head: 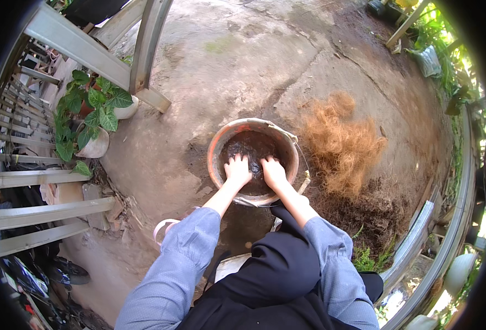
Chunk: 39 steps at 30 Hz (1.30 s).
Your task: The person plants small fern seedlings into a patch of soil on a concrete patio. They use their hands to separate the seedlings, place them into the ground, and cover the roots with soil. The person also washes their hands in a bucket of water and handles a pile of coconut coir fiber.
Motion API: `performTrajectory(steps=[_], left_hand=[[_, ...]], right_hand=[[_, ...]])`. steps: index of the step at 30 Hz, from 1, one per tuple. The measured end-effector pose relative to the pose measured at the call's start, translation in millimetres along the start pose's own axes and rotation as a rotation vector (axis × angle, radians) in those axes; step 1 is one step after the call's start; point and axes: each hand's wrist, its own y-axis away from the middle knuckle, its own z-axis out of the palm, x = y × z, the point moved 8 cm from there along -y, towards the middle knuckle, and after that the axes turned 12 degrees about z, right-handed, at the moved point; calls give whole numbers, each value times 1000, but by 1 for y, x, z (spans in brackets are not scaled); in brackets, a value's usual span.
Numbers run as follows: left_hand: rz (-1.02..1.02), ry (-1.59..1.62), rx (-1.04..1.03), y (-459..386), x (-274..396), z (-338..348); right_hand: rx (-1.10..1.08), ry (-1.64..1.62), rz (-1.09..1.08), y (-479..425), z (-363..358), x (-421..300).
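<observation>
A round bucket [213,161] with a wire handle stands on the ground before me, with dark, wet-looking contents [251,142] inside. Both hands reach into it. My left hand [238,170] is at the left of the contents, its fingertips partly sunk in them. At the right, my right hand [272,171] dips its fingers in too. What the fingers may hold below the surface is hidden. Right of the bucket lies a loose heap of orange-brown fibre [340,142], and a darker fibrous pile [379,206] adjoins it nearer to me.
Potted leafy plants [98,108] stand at the left beside a metal frame [78,45] and slatted rails [41,178]. Cracked concrete ground [234,62] stretches ahead. Along the right edge are metal rails [416,235], and greenery [437,37] grows at the upper right.
</observation>
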Motion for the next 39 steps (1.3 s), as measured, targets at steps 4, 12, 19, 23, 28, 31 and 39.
performTrajectory(steps=[4,12,19,23,28,31,39], left_hand=[[-34,76,-34,-4,-1,1],[97,952,320,5,-19,-48],[-221,2294,409,6,-19,-15],[-156,2129,446,-8,-28,-5],[-157,2214,453,-3,-23,-3],[-196,2266,430,6,-12,-4],[-241,2236,420,8,-27,12]], right_hand=[[-64,4,36,3,3,6],[163,-370,89,-11,-74,6],[-394,-543,433,-13,18,39],[-781,-1282,434,3,-9,-30],[-432,-609,285,-13,-43,-14],[-134,30,227,-20,4,32],[-851,-1133,330,13,-29,-67]])
